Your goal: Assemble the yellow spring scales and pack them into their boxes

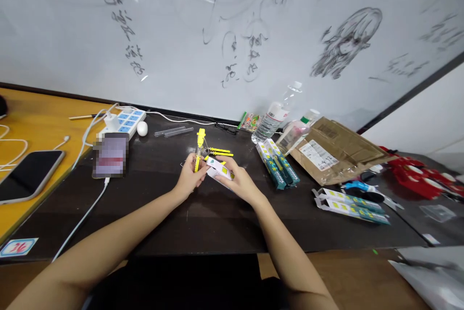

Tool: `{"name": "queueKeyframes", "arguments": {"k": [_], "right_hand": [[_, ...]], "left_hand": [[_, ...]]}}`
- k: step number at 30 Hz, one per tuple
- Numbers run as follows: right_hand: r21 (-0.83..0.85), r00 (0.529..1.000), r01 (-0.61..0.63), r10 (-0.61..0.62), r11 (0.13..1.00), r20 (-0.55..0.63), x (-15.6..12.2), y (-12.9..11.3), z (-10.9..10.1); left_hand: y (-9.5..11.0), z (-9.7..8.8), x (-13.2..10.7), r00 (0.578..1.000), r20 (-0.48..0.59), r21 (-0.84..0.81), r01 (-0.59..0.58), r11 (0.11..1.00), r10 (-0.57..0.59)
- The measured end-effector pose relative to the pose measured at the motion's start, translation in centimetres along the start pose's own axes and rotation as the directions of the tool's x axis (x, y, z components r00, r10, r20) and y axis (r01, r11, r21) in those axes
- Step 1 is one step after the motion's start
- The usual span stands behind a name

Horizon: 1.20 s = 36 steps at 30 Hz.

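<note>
My left hand (191,176) is closed round the shaft of a yellow stick-like tool (199,148) that stands upright over the dark table (152,203). My right hand (237,180) grips a small white and green carton (219,169) tilted toward the tool. Two thin yellow bars (221,152) lie just behind the hands. The two hands almost touch above the table's middle.
Two green boxes (277,162) lie right of my hands, with flattened cartons (350,203) further right. A cardboard parcel (337,148) and plastic bottles (273,119) stand at the back right. A power strip (125,124), cables and phones (29,174) lie at left.
</note>
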State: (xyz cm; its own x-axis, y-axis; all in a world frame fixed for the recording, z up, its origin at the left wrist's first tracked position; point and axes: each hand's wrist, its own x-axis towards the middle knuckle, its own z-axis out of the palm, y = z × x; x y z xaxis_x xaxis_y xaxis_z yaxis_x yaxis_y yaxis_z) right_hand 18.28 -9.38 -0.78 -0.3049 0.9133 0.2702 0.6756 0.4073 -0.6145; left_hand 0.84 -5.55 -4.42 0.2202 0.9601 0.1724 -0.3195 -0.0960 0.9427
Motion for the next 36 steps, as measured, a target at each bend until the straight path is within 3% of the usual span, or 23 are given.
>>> {"name": "queueKeyframes", "arguments": {"k": [5, 11, 18, 27, 32, 36], "right_hand": [[-0.051, 0.992, 0.127, -0.126, 0.991, 0.033, -0.4, 0.1, -0.5], [-0.142, 0.988, 0.128, -0.115, 0.981, 0.099, -0.5, -0.7, 0.1], [0.033, 0.989, 0.143, -0.144, 0.989, 0.026, -0.4, -1.0, -0.3], [0.133, 0.996, 0.040, -0.029, 0.990, -0.083, -0.5, -0.8, 0.1], [-0.095, 0.970, -0.168, 0.147, 0.981, -0.195, 0.1, -2.4, 1.2], [-0.232, 0.950, -0.228, 0.163, 0.946, -0.268, 0.3, -3.2, 1.8]], "left_hand": [[0.4, 0.2, -0.3, 0.996, 0.063, 0.079, -0.074, 0.994, 0.069], [0.0, 0.0, -0.2, 0.994, 0.066, 0.106, -0.095, 0.990, 0.088], [0.2, 0.3, -0.7, 0.990, 0.101, 0.122, -0.111, 0.986, 0.099], [-0.3, 0.6, -1.4, 0.980, 0.118, 0.195, -0.181, 0.964, 0.160], [-1.1, 0.5, -1.7, 0.972, 0.139, 0.222, -0.217, 0.951, 0.189], [-1.0, 0.7, -1.8, 0.977, 0.101, 0.207, -0.204, 0.957, 0.187]]}}
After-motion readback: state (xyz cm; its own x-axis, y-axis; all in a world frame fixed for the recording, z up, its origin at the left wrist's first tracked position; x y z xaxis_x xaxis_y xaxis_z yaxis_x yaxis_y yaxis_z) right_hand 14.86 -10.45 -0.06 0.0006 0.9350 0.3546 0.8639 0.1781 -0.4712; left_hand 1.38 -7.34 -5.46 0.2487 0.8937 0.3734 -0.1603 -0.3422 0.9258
